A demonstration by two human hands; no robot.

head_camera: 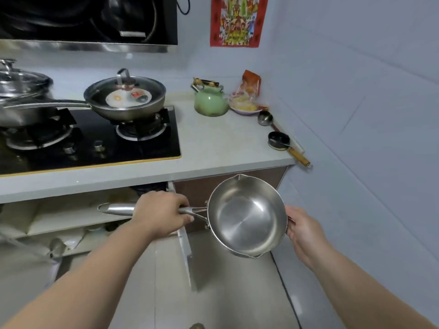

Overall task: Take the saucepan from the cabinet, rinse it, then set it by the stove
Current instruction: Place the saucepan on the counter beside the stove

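Observation:
A shiny steel saucepan (247, 216) with two pouring lips hangs in the air below the counter edge, its empty inside tilted toward me. My left hand (164, 212) is wrapped around its long steel handle, which points left. My right hand (303, 227) holds the pan's right rim. Behind them the cabinet (71, 219) under the counter stands open, with its white door (185, 248) swung out. The black gas stove (95, 143) lies on the counter above, at the left.
A lidded frying pan (126, 98) sits on the right burner and a lidded pot (21, 91) on the left one. On the counter (213, 148) right of the stove stand a green kettle (210, 99), a bowl, a ladle and a small pot (279, 140).

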